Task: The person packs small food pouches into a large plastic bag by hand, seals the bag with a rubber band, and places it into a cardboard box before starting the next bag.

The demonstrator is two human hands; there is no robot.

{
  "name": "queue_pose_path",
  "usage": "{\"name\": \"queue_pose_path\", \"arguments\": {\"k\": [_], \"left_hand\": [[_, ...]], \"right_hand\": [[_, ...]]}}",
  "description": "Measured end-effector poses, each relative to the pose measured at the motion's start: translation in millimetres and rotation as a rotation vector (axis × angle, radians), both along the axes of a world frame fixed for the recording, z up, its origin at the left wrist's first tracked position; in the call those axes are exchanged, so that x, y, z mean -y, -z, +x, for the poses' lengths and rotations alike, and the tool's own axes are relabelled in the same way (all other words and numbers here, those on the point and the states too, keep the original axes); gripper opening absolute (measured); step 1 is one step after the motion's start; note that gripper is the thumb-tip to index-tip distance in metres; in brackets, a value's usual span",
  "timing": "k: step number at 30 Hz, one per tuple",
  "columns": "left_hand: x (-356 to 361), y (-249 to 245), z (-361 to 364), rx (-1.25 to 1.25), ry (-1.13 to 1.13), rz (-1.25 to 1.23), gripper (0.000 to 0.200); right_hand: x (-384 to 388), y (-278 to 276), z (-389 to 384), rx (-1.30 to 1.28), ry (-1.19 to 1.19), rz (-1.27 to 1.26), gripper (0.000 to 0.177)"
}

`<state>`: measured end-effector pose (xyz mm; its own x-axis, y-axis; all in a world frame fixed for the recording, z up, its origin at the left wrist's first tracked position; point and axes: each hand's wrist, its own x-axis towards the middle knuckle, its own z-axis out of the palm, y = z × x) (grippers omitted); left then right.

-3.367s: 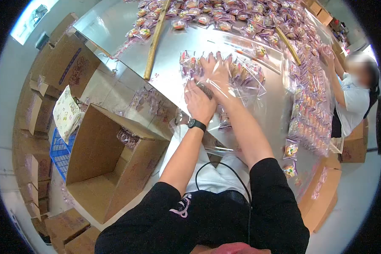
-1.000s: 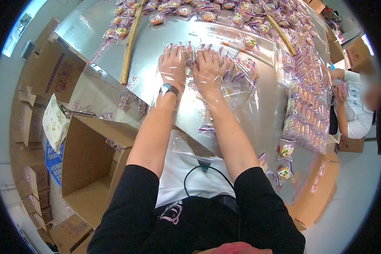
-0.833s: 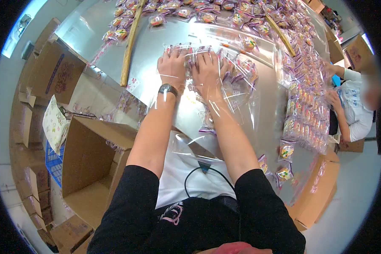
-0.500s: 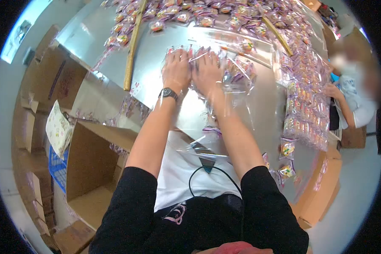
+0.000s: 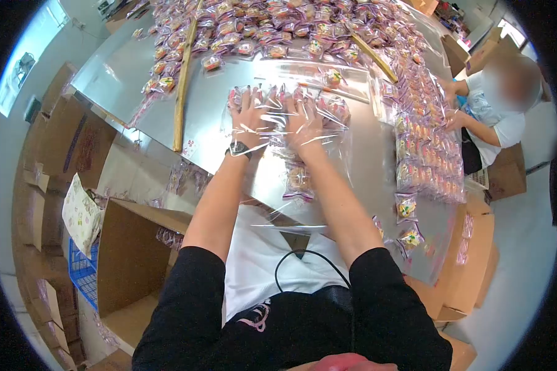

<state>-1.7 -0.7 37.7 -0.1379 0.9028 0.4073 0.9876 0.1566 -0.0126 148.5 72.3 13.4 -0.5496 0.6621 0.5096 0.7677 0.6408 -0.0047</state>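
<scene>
Under a large clear plastic bag [image 5: 339, 145], my left hand [image 5: 249, 122] and my right hand [image 5: 304, 127] lie side by side. Film glints across both wrists. My fingers are stretched out and rest on a row of small wrapped snack packets [image 5: 336, 110] with purple edges. One more wrapped packet [image 5: 299, 179] lies nearer to me, below my right hand. The bag's loose side spreads over the table edge towards my lap. Part of the row is hidden beneath my palms.
Loose packets [image 5: 266, 28] cover the far side of the metal table [image 5: 213, 93]. Two wooden strips [image 5: 183, 93] [image 5: 374, 59] lie among them. Stacked packets [image 5: 428, 154] stand at right, near a co-worker's hands [image 5: 457, 119]. An open carton [image 5: 133, 260] sits at lower left.
The bag film has spread out over my wrists and forearms. The packets under my hands now form a straighter row, and my fingers are further apart. The camera view has shifted slightly.
</scene>
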Motion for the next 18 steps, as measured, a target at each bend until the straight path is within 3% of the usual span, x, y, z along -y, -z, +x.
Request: {"name": "queue_pose_path", "arguments": {"k": [2, 7, 11, 14, 15, 18], "left_hand": [[0.7, -4.9, 4.5, 0.058, -0.021, -0.002, 0.062], [-13.4, 13.4, 5.6, 0.109, -0.140, 0.119, 0.053], [-29.6, 23.5, 7.0, 0.181, -0.199, 0.321, 0.048], [-31.3, 23.1, 4.1, 0.298, -0.170, 0.263, 0.047], [-32.0, 27.4, 10.3, 0.238, -0.168, 0.360, 0.045], [-31.2, 25.5, 5.7, 0.070, -0.137, 0.286, 0.045]], "right_hand": [[0.3, -18.4, 10.5, -0.009, -0.078, -0.133, 0.068], [-34.2, -6.1, 18.5, -0.160, -0.233, -0.041, 0.065], [-38.3, 9.0, 14.7, 0.026, -0.107, 0.014, 0.065], [-30.7, 4.5, 14.4, -0.068, -0.139, -0.047, 0.054], [-35.9, 7.8, 13.3, -0.112, -0.185, -0.092, 0.056], [-36.4, 11.1, 13.0, -0.039, -0.131, -0.005, 0.057]]}}
